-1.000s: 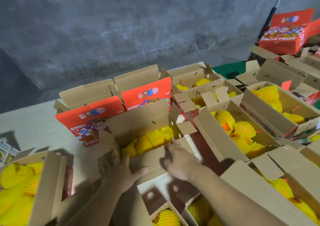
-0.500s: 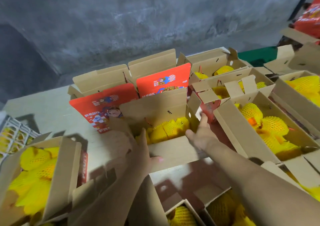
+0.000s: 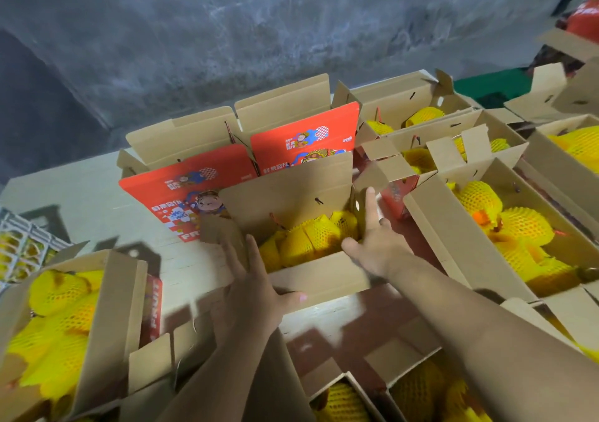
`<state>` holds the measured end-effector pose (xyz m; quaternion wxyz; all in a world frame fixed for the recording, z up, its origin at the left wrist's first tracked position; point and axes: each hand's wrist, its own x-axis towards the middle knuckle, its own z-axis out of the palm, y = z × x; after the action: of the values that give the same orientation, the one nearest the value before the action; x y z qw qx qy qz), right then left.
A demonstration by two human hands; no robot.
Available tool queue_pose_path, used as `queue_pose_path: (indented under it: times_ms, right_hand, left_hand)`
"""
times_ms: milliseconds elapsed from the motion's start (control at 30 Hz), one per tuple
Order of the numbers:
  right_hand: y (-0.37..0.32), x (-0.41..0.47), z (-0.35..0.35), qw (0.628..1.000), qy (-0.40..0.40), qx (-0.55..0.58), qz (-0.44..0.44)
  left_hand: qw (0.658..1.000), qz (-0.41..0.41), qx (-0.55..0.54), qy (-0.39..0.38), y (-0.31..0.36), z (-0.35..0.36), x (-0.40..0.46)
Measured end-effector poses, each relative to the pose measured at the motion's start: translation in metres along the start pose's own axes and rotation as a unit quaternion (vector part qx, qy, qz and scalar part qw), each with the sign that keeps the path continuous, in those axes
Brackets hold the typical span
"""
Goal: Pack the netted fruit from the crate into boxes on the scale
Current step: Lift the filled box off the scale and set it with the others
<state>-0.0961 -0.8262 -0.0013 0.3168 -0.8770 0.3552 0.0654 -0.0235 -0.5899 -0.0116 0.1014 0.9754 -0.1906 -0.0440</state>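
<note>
Packer's left hand (image 3: 251, 295) and right hand (image 3: 377, 246), fingers straight, gripping nothing, are pressing the sides of a cardboard box (image 3: 319, 280) w/ netted fruit (image 3: 311, 238) inside; uneven push could buckle flaps, bruising fruit.

Open cardboard boxes (image 3: 311, 279) of netted fruit (image 3: 311, 237) crowd the pale table (image 3: 74, 191).

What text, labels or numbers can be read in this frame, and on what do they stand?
"鲜果" then blurred characters: white print on the left red box lid.
"FR", rest hidden: lower edge of that lid.
Same white characters, blurred: right red box lid.
Small white logo at each lid's corner: too small to read.
White letters on the red box side: too blurred.
No numbers visible.
</note>
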Motion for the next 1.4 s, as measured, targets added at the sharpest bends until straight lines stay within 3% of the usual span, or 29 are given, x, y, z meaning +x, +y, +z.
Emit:
queue_pose_path:
  times_ms: [133, 333, 433, 733, 900, 1100, 1267, 1400]
  right_hand:
    - [-0.002, 0.012, -0.01, 0.997, -0.044, 0.042, 0.05]
    - [-0.002, 0.02, -0.002, 0.996, 0.005, 0.058, 0.068]
    - [0.004, 0.025, -0.004, 0.993, -0.018, 0.079, 0.082]
    - [0.021, 0.0, 0.005, 0.988, -0.007, 0.149, 0.045]
    - [0.029, -0.031, 0.008, 0.965, 0.022, 0.26, 0.012]
    - [-0.002, -0.071, -0.046, 0.956, 0.048, 0.285, -0.043]
    - [-0.057, -0.119, -0.105, 0.951, 0.064, 0.259, -0.156]
    - [-0.11, -0.177, -0.113, 0.925, 0.033, 0.265, -0.269]
  left_hand:
    - [0.999, -0.018, -0.007, -0.039, 0.003, -0.006, 0.005]
    - [0.999, -0.024, -0.009, -0.046, -0.003, -0.008, 0.006]
    - [0.995, -0.042, -0.045, -0.08, -0.012, -0.005, 0.016]
    - [0.995, -0.017, 0.0, -0.097, -0.031, -0.001, 0.016]
    - [0.998, 0.016, 0.023, -0.058, -0.039, -0.021, 0.008]
    - [0.997, 0.06, -0.027, -0.03, -0.049, -0.085, 0.006]
    - [0.987, 0.067, -0.1, 0.108, -0.069, -0.149, -0.05]
    - [0.96, 0.008, -0.221, 0.17, -0.105, -0.189, -0.113]
